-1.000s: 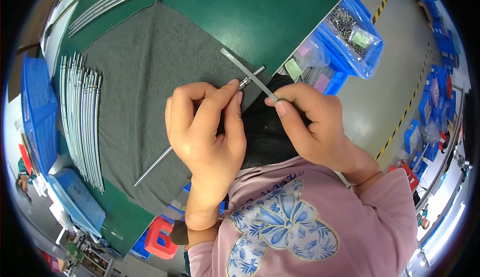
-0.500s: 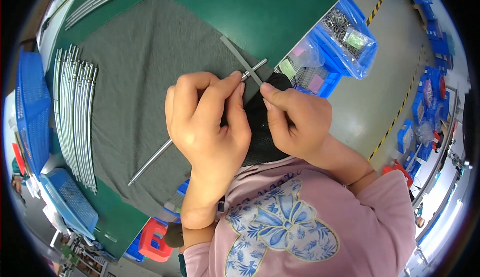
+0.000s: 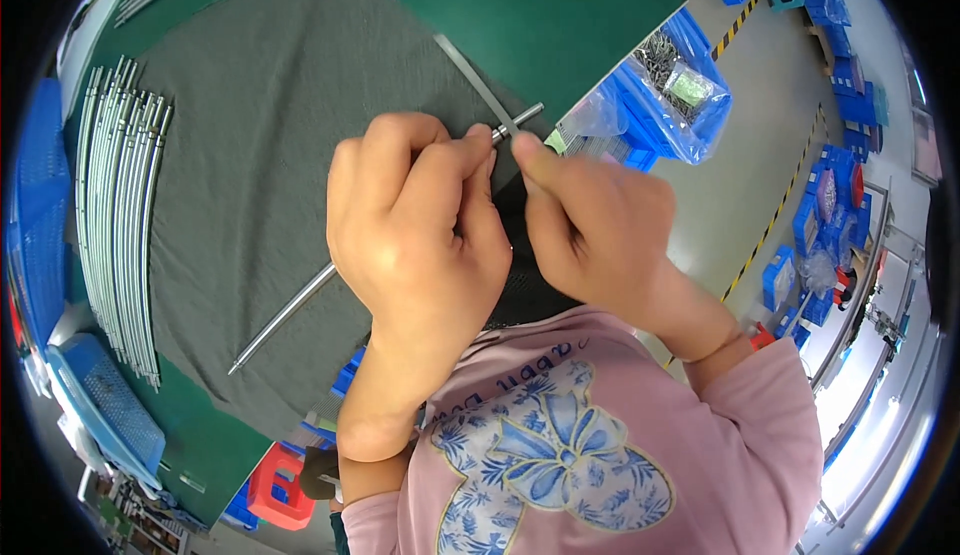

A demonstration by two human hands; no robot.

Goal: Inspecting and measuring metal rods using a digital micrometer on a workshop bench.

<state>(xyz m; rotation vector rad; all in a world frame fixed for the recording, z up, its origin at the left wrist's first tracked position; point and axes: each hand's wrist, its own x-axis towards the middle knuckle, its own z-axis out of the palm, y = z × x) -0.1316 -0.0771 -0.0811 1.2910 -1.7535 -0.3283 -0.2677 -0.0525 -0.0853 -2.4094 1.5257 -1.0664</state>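
Note:
My left hand grips a long thin metal rod that runs from lower left up to its tip past my fingers near the top centre. My right hand pinches a flat grey strip against the rod's upper end, so the two cross just above my thumbs. Both hands are close together over a dark grey mat on a green table. The middle of the rod is hidden inside my left fist.
A row of several similar metal rods lies along the mat's left edge. Blue bins with bagged small parts stand at the table's right edge. Blue trays sit at lower left, more blue bins on the floor at right.
Both hands have drawn closer together and nearer the camera. The right hand has slid along the grey strip to where it crosses the rod's end.

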